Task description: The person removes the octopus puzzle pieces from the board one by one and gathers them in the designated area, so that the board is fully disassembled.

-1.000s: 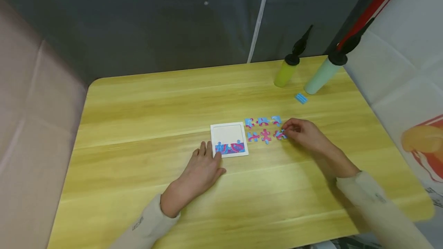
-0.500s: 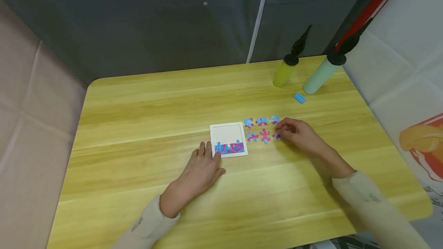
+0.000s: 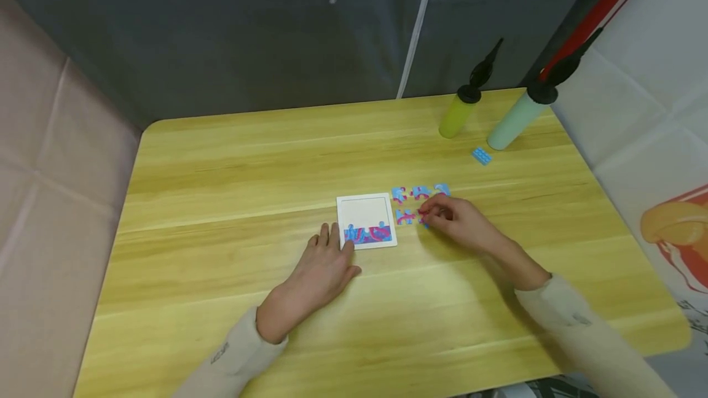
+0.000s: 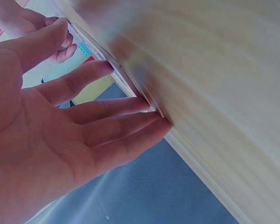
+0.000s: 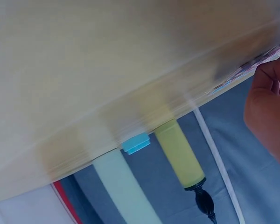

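Now reaches farther left with right-hand grip [image 3: 456,221], bent-fingered, to pink piece [image 3: 421,220] right of white frame [image 3: 365,209]; cannot confirm pinch. Touches frame, straight-fingered, with left-hand grip [image 3: 319,270]. Leaves upper frame area unfilled.

No wording can be read for certain. A small dark mark like lettering stands on the left sleeve [image 3: 238,361] and another on the right sleeve [image 3: 575,309], both too small to make out. Dark strokes on the printed sheet [image 3: 677,232], at the right edge, are likewise illegible.
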`<state>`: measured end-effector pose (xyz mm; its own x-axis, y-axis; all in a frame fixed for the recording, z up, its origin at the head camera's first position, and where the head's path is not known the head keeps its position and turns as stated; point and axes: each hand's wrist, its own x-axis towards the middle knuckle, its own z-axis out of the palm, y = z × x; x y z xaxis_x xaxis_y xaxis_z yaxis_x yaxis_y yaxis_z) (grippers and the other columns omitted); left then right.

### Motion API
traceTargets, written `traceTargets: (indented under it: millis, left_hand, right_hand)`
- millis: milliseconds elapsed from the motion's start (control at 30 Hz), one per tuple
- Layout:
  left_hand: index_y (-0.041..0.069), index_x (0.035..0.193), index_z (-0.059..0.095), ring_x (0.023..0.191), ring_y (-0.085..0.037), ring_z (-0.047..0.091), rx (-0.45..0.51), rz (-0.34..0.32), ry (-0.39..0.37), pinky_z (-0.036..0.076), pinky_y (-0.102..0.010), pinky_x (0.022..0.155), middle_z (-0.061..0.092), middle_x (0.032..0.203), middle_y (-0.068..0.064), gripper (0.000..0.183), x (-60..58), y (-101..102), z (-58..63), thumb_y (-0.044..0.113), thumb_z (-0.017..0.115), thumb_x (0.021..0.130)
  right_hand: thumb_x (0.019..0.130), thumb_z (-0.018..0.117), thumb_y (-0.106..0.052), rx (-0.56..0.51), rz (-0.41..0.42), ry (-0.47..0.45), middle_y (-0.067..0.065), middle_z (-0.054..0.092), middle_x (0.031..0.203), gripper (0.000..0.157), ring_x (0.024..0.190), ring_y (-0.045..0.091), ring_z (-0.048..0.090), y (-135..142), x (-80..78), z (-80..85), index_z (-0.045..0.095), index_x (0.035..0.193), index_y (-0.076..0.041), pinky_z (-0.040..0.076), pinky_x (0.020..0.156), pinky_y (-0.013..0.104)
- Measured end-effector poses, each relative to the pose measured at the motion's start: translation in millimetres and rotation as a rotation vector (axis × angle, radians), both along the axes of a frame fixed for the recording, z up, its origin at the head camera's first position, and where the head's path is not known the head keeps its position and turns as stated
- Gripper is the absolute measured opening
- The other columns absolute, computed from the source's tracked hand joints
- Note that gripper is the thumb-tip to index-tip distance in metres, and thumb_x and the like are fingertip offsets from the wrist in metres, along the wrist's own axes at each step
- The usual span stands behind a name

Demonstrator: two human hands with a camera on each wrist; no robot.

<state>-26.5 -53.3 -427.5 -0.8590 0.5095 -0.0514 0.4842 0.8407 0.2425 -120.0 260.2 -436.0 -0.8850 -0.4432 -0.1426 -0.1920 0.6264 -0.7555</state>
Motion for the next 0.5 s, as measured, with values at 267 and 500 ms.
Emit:
traceTargets:
  millis: [267,500]
  left_hand:
    - [-0.001,0.114,0.065,0.133,-0.059,0.051,-0.001,0.0,0.0,0.051,-0.062,0.102,0.053,0.14,-0.043,0.042,-0.5,0,1.1,0.039,0.068,0.1]
    - [-0.001,0.116,0.065,0.133,-0.059,0.051,-0.005,0.0,0.0,0.051,-0.062,0.102,0.053,0.14,-0.043,0.043,-0.7,0,0.3,0.039,0.068,0.1]
  right_hand:
    - [0.098,0.069,-0.014,-0.029,0.045,0.036,0.001,0.069,0.09,0.012,0.078,0.012,0.058,-13,4.6,-0.7,0.072,0.11,-0.009,0.049,0.07,0.021]
    - [0.098,0.07,-0.012,-0.055,0.074,0.032,0.0,0.068,0.088,0.012,0.073,0.01,0.056,-28,7.8,0.2,0.072,0.109,-0.009,0.047,0.067,0.021]
